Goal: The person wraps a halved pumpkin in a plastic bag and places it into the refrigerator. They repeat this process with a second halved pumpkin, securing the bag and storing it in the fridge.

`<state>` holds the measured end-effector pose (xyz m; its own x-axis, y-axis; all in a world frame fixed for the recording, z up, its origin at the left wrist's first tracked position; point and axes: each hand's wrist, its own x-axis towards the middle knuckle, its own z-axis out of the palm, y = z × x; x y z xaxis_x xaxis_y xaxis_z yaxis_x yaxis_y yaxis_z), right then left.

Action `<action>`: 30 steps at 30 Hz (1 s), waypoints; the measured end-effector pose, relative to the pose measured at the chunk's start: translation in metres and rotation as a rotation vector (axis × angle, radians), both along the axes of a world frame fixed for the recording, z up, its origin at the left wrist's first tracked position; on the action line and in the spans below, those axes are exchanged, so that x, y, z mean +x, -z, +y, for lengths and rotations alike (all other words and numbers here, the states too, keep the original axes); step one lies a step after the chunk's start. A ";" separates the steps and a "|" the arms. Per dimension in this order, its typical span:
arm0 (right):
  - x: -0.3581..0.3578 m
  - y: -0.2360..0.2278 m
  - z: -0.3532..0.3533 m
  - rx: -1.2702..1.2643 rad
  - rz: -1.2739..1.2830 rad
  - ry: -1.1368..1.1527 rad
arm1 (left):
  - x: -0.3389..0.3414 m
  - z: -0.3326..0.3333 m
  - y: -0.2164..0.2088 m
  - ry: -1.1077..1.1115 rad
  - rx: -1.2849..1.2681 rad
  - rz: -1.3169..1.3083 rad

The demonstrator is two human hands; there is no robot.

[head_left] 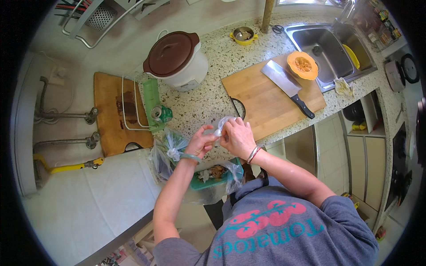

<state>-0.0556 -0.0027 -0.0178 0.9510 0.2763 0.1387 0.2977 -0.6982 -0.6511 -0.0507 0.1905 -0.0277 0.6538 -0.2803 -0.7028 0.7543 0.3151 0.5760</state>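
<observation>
Both hands are at work on a small clear plastic bag [224,120] over the counter's front part. The thumb and fingers of my left hand [200,142] pinch the whitish, bunched part of it. My right hand [238,135] closes on the same bunched plastic from the other side, its fingertips partly hidden. Just left of my left wrist sits a knotted clear bag [174,146] with something green inside. Below my hands is a teal bin [200,181], lined with clear plastic and holding food scraps.
A cutting board [257,104] bears a cleaver [284,82] and a cut-open pumpkin [303,65]. Behind my left hand stand a white pot [188,68] with a brown lid and a green can [162,113]. Beyond are a small yellow bowl [243,36] and a steel sink [326,60].
</observation>
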 end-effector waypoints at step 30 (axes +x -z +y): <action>-0.019 0.007 -0.002 0.124 -0.136 0.079 | -0.037 -0.033 0.011 -0.224 0.028 -0.178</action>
<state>-0.0741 -0.0048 -0.0250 0.9392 0.1744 0.2958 0.3364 -0.6397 -0.6911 -0.0873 0.1571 -0.0391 0.8111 -0.0972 -0.5767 0.5539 0.4442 0.7042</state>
